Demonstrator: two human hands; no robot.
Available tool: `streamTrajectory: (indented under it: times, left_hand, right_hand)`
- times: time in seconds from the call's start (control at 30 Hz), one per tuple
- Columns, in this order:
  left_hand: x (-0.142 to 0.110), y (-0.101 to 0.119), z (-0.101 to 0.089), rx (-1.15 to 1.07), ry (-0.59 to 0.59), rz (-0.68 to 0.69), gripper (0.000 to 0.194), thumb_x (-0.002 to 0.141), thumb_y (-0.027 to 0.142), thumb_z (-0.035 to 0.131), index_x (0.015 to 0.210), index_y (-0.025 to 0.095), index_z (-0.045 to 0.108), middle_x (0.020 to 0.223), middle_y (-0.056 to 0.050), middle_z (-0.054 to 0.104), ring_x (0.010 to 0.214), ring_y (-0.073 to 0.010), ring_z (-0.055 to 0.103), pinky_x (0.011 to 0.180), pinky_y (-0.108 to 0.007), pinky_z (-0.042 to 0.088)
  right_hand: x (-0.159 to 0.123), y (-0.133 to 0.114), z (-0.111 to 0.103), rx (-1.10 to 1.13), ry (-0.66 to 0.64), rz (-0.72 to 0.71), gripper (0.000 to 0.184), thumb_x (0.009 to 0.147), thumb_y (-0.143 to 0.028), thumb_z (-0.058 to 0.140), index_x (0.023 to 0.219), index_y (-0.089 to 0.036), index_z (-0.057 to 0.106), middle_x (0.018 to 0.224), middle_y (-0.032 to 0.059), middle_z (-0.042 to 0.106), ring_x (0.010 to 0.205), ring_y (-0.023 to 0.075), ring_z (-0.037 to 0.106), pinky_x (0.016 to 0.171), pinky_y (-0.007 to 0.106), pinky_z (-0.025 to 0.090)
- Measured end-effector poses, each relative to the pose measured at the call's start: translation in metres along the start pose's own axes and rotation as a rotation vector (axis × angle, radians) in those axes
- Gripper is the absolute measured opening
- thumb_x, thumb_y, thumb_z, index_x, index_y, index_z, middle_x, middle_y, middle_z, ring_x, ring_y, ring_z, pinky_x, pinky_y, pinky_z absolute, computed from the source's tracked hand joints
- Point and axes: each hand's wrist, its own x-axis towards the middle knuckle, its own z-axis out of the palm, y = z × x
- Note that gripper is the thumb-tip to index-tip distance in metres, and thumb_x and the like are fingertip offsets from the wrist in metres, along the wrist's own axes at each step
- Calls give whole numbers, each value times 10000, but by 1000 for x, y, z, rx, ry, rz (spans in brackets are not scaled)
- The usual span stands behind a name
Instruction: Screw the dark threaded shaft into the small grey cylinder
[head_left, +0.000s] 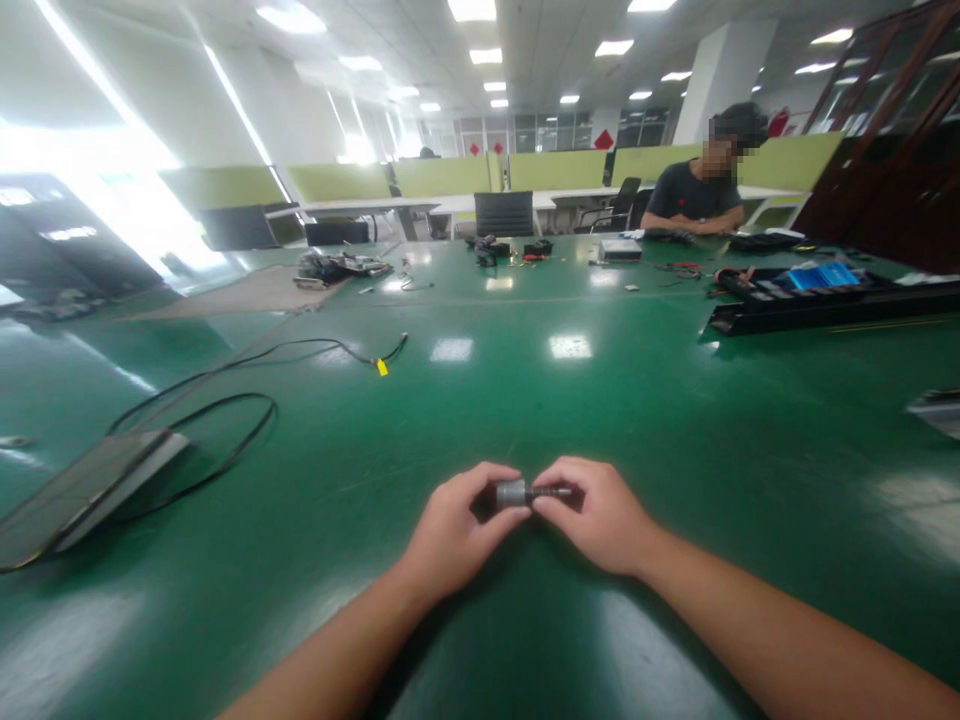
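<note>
The left hand (465,520) grips a smooth grey cylinder (511,493) between thumb and fingers; the right hand (600,510) pinches its thin, ridged dark shaft (549,492). Both parts lie level above the glossy green table (450,410), with bare surface around the hands. To the left, one flat slab (82,495) and looping black cable (232,400) with one yellow tag (382,367). Beyond, one seated person (694,195) at the far edge.

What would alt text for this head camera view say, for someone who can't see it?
Two bare hands, left and right, hold a small grey cylindrical part with a thin dark shaft above a glossy green table. Beyond lie a thin black cable with a yellow tag and scattered electronics; a seated person leans at the far edge.
</note>
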Motion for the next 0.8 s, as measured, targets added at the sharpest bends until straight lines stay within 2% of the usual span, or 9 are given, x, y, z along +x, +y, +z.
streamTrajectory:
  times: [0.8]
  left_hand:
    - [0,-4,0,-34,27,5,235,819,310,726,1036,245,665,964,8,707,870,-163,654,785,-264,490]
  right_hand:
    - [-1,2,4,55,28,74,60,833,-236,699,870,-197,723,819,12,705,743,160,644,672,257,476]
